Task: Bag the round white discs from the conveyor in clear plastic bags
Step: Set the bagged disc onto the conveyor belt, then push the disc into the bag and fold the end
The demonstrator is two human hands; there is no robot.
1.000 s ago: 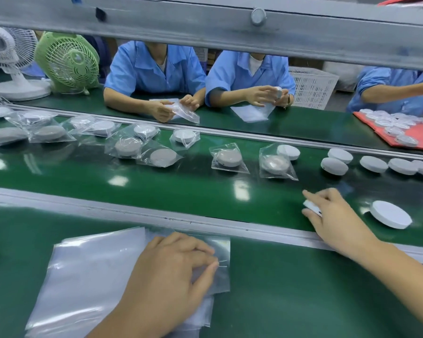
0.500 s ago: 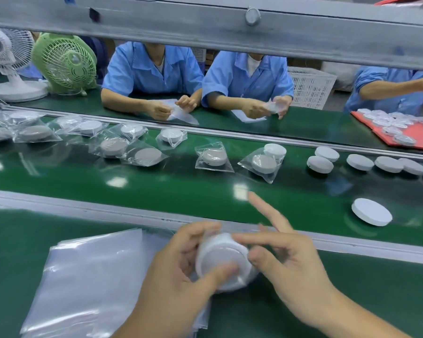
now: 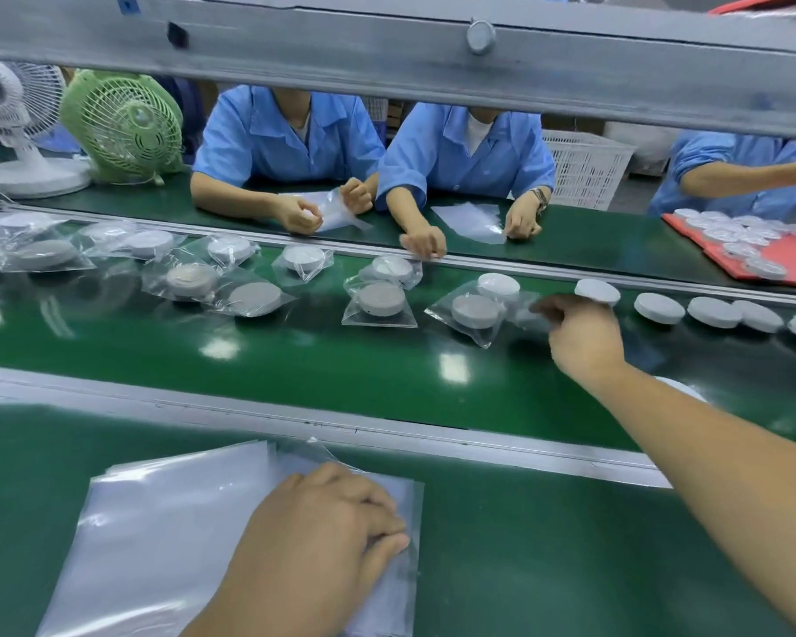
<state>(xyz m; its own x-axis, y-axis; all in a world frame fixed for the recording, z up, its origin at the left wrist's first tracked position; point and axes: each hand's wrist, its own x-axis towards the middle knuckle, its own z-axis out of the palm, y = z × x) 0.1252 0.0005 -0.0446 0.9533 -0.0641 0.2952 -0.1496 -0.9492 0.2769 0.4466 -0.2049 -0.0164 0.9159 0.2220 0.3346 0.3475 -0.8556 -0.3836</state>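
My left hand (image 3: 322, 535) lies on the stack of clear plastic bags (image 3: 171, 526) on the near green table, fingers bent, thumb meeting the index fingertip on the top bag. My right hand (image 3: 580, 337) reaches out over the green conveyor (image 3: 295, 360). A blurred white disc in plastic (image 3: 527, 314) sits right at its fingertips; whether the fingers still grip it is unclear. Bare round white discs (image 3: 659, 308) line the belt's far right. Another disc (image 3: 683, 388) peeks from under my right forearm. Several bagged discs (image 3: 380, 303) lie further left.
A grey metal beam (image 3: 387, 52) crosses overhead. Workers in blue (image 3: 290, 140) bag discs across the belt. Two fans (image 3: 120, 121) stand far left, a white basket (image 3: 584, 170) behind, and a red tray of discs (image 3: 782, 255) at far right.
Both hands held a disc over the bag stack half a second ago. Now my right hand has swung out over the belt with it, and my left hand has dropped back onto the bags.
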